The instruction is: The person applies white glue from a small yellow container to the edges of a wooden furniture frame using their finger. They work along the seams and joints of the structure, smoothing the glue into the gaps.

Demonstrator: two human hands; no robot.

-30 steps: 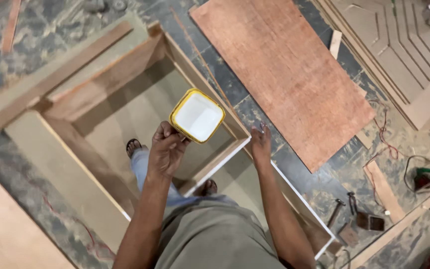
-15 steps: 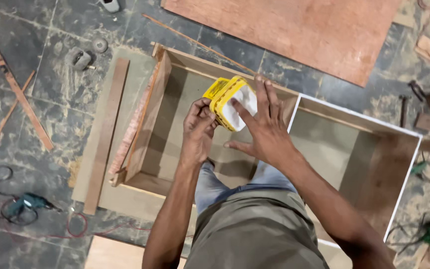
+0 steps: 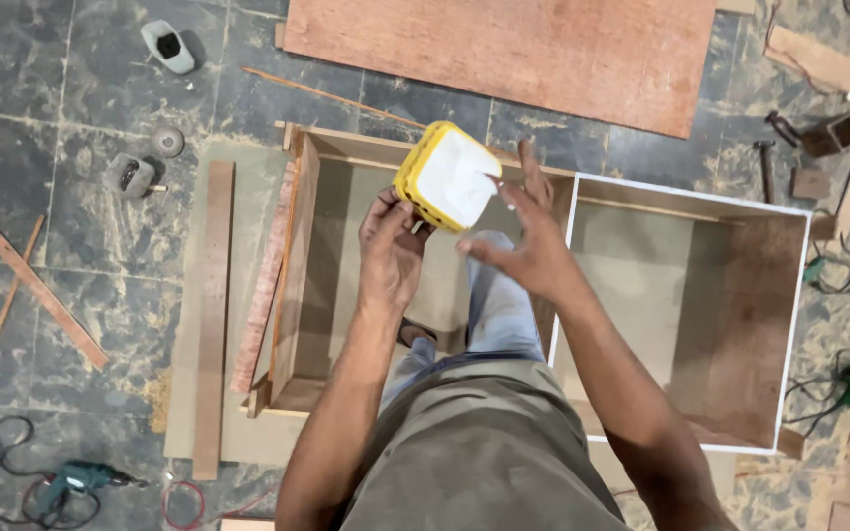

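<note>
Tub [image 3: 448, 177]: yellow, square, tilted, white stuff inside; left hand [image 3: 392, 251] grips.

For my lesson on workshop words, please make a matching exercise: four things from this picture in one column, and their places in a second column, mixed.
Things:
1. yellow tub
2. green power drill
3. hammer
4. large reddish plywood sheet

Places:
a. on the floor, top of the view, beyond the open wooden box
b. held up in the left hand
c. on the floor, bottom left, with its cord
d. on the floor, upper right, past the box's corner

Pairs: 1-b, 2-c, 3-d, 4-a
</note>
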